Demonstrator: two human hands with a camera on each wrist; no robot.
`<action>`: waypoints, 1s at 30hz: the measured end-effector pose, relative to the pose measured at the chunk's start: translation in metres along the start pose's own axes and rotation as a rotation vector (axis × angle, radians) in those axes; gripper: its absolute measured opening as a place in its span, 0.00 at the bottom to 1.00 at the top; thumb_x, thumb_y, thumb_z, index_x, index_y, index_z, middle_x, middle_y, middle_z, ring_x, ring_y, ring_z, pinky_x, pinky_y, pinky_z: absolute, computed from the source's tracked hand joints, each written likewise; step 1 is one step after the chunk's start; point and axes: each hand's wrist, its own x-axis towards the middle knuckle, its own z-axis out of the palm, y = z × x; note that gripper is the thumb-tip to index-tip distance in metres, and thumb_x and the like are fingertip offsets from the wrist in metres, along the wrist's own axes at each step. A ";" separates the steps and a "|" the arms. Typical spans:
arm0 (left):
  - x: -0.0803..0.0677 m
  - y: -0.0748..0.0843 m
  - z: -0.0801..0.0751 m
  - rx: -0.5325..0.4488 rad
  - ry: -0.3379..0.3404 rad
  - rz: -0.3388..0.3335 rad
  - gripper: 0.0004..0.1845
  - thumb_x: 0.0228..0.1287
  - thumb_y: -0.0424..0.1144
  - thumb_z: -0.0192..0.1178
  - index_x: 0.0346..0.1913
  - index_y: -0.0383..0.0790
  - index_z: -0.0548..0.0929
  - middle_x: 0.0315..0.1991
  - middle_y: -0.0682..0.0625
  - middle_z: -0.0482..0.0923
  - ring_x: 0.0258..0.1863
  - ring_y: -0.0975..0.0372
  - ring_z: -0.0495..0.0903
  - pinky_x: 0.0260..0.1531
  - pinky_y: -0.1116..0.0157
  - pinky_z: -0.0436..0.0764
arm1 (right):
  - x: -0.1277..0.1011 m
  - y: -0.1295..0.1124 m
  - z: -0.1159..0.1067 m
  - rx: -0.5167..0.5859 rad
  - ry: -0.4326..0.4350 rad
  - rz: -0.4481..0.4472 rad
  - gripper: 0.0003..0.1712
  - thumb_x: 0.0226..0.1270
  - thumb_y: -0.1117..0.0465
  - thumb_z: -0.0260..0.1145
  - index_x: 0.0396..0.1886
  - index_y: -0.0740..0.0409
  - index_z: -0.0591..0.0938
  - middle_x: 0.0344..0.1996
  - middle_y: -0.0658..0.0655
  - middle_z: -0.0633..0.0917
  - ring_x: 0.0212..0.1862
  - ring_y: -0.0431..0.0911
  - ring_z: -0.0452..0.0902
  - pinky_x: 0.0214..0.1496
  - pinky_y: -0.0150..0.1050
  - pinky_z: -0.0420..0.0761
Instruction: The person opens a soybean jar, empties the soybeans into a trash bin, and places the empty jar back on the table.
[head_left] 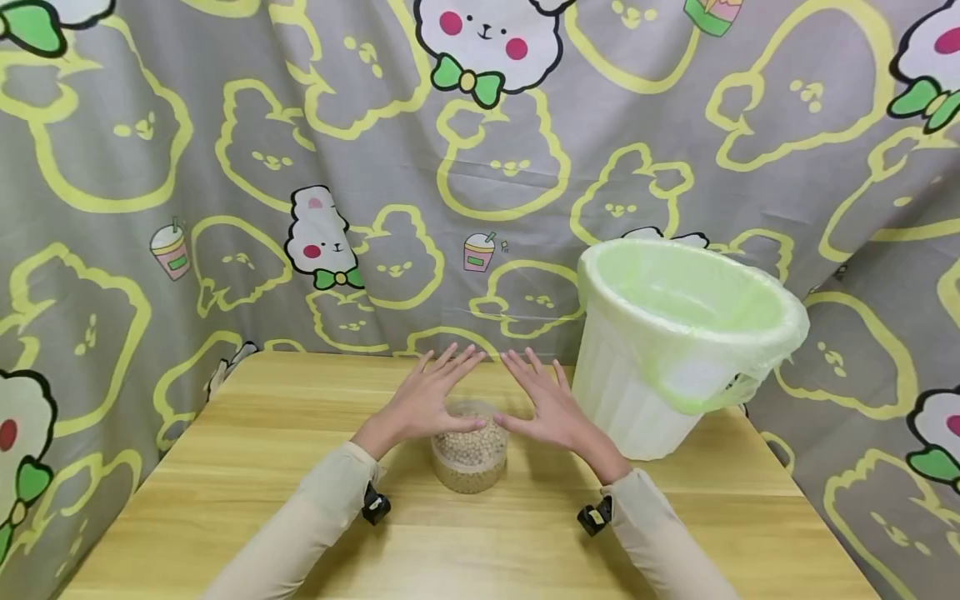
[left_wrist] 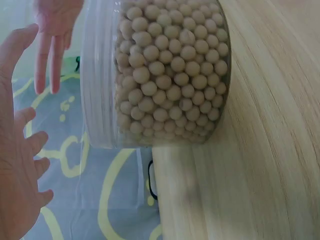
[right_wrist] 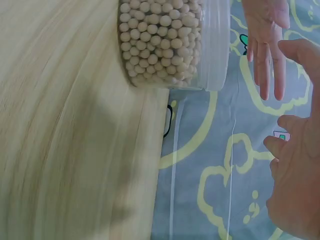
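A clear round plastic jar filled with small beige balls stands upright on the wooden table. My left hand hovers at the jar's upper left with its fingers spread and nearly straight. Opposite it, my right hand is spread in the same way at the upper right. Both thumbs point inward over the top of the jar. Each wrist view shows a gap between the nearer hand and the jar's pale lid; neither hand holds anything.
A white ribbed bin lined with a pale green bag stands at the table's back right, close to my right hand. Behind the wooden table hangs a grey curtain with cartoon prints.
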 end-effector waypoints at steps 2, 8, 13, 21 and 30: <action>0.001 0.000 0.000 -0.053 0.008 -0.005 0.57 0.58 0.74 0.61 0.83 0.59 0.44 0.84 0.55 0.43 0.83 0.51 0.42 0.80 0.40 0.41 | 0.001 0.000 -0.002 0.047 0.011 0.000 0.56 0.64 0.35 0.65 0.84 0.41 0.48 0.82 0.54 0.54 0.84 0.57 0.39 0.80 0.70 0.32; -0.001 -0.002 -0.005 -0.328 0.027 -0.031 0.58 0.57 0.64 0.70 0.83 0.58 0.47 0.83 0.51 0.51 0.82 0.49 0.48 0.78 0.37 0.48 | 0.001 -0.002 -0.006 0.310 0.026 0.031 0.58 0.59 0.41 0.74 0.84 0.38 0.51 0.82 0.53 0.56 0.84 0.58 0.41 0.79 0.72 0.42; -0.006 -0.002 -0.008 -0.598 0.008 -0.036 0.58 0.57 0.57 0.74 0.83 0.61 0.46 0.82 0.51 0.52 0.81 0.48 0.54 0.74 0.35 0.57 | -0.003 -0.002 -0.009 0.514 0.022 0.041 0.60 0.57 0.49 0.79 0.83 0.34 0.53 0.81 0.53 0.61 0.82 0.57 0.47 0.77 0.72 0.51; -0.020 -0.017 -0.002 -0.769 -0.115 -0.042 0.70 0.49 0.48 0.81 0.82 0.65 0.36 0.84 0.49 0.41 0.83 0.47 0.42 0.75 0.32 0.49 | -0.011 0.003 -0.001 0.736 -0.048 0.049 0.63 0.55 0.60 0.81 0.82 0.32 0.53 0.80 0.51 0.61 0.82 0.55 0.48 0.80 0.68 0.46; -0.038 -0.026 0.024 -0.935 -0.196 -0.032 0.77 0.42 0.41 0.85 0.83 0.51 0.32 0.84 0.42 0.37 0.83 0.45 0.40 0.78 0.39 0.45 | -0.022 0.010 0.027 0.934 -0.157 0.097 0.64 0.55 0.62 0.81 0.83 0.42 0.51 0.81 0.58 0.58 0.82 0.58 0.48 0.79 0.69 0.49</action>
